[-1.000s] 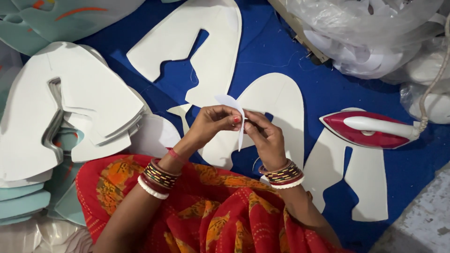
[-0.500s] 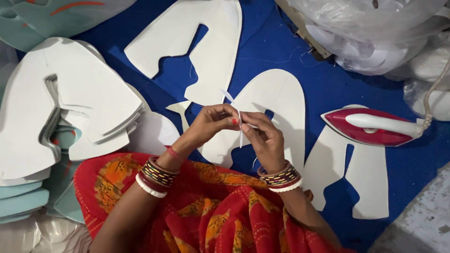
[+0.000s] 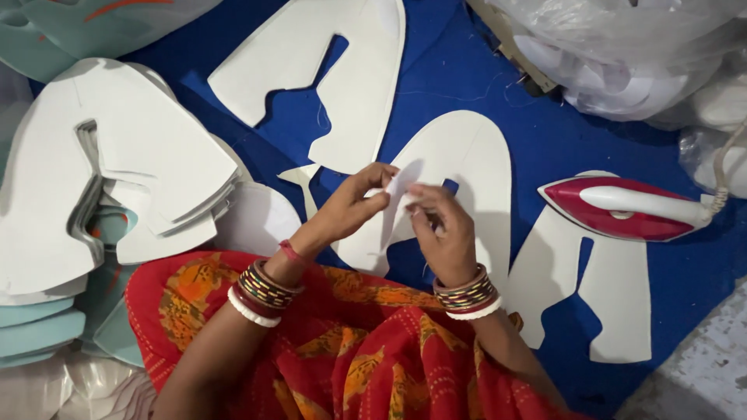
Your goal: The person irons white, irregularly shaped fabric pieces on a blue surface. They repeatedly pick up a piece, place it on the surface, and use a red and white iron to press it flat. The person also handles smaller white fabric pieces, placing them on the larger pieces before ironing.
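Observation:
My left hand (image 3: 352, 204) and my right hand (image 3: 441, 231) meet over the blue cloth (image 3: 498, 101), and both pinch a small thin white strip (image 3: 397, 190) that stands up between the fingertips. Under the hands lies a large white cut-out piece (image 3: 475, 171) with a rounded top. Both wrists wear stacked bangles. My lap is covered in red and orange patterned cloth (image 3: 350, 358).
A red and white clothes iron (image 3: 622, 211) rests on another white cut-out (image 3: 615, 303) to the right. A thick stack of white cut-outs (image 3: 117, 171) over teal ones (image 3: 35, 327) sits left. Another cut-out (image 3: 342, 70) lies at top centre. Clear plastic bags (image 3: 622, 47) fill the top right.
The white strip has been turned and straightened between my fingers. My right hand has shifted slightly lower; the iron and the cut-outs have not moved.

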